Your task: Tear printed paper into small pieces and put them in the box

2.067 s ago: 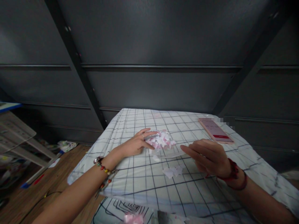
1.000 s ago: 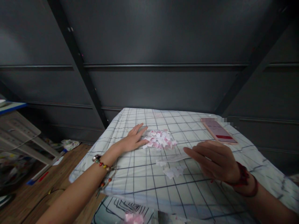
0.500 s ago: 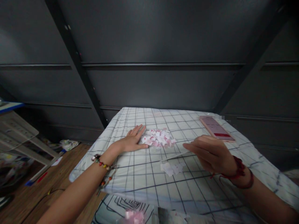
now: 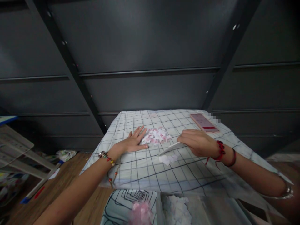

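Observation:
My left hand (image 4: 132, 141) lies open on the checked cloth, fingers spread against the left side of a pile of small white and pink paper-like pieces (image 4: 156, 135). In my right hand (image 4: 195, 142), closed fingers pinch a thin, flat white strip (image 4: 169, 148); its exact kind is unclear. The strip slants down to the left, its far end close to the cloth. Just below it sits a smaller heap of white pieces (image 4: 169, 158).
A pink-framed phone (image 4: 203, 122) lies at the table's back right. Nearer me are a bin (image 4: 158, 207) holding white scraps and a blurred pink bundle (image 4: 140, 212). Dark panels (image 4: 145, 90) rise behind the cloth-covered table (image 4: 131, 118). A desk frame (image 4: 23, 153) stands left.
My view has shifted, bringing more of the bin into sight. My right hand remains closed on the strip, which now shows more of its flat side. My left hand stays beside the pile.

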Action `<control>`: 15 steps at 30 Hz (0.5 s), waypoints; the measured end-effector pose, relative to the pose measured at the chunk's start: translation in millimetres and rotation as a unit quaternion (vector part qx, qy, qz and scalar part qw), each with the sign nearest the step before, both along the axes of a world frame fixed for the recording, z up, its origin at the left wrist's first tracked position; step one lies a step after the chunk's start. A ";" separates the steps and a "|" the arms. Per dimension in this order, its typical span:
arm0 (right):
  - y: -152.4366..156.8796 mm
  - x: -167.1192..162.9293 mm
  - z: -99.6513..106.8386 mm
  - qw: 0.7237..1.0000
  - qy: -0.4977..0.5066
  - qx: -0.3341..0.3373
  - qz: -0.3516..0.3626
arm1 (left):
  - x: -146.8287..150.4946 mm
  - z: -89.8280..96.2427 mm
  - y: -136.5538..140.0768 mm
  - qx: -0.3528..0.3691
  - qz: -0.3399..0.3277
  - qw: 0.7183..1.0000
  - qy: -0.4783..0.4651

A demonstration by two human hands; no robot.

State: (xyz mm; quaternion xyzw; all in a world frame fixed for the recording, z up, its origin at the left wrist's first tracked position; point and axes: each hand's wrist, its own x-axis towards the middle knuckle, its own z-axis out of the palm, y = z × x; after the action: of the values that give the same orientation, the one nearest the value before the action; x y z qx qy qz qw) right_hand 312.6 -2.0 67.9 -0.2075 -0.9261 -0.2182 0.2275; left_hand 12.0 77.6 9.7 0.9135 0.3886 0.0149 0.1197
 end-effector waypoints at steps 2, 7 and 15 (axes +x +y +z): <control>-7.4 3.5 -1.5 1.000 -0.008 0.001 -0.005 | -1.1 0.3 -6.5 0.010 -0.013 1.000 -0.002; -28.9 13.2 -1.0 1.000 -0.020 0.009 -0.023 | -11.0 -1.0 -44.4 0.066 -0.034 0.997 -0.032; -46.9 14.0 -1.6 0.982 -0.012 0.068 -0.177 | -30.1 5.1 -96.1 0.081 -0.045 0.995 -0.033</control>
State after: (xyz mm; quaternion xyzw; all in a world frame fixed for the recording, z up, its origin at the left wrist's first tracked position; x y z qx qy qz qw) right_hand 326.6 -48.9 66.3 -0.3493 -0.8604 -0.3200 0.1880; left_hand -18.2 -18.5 14.8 0.9357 0.3405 0.0707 0.0586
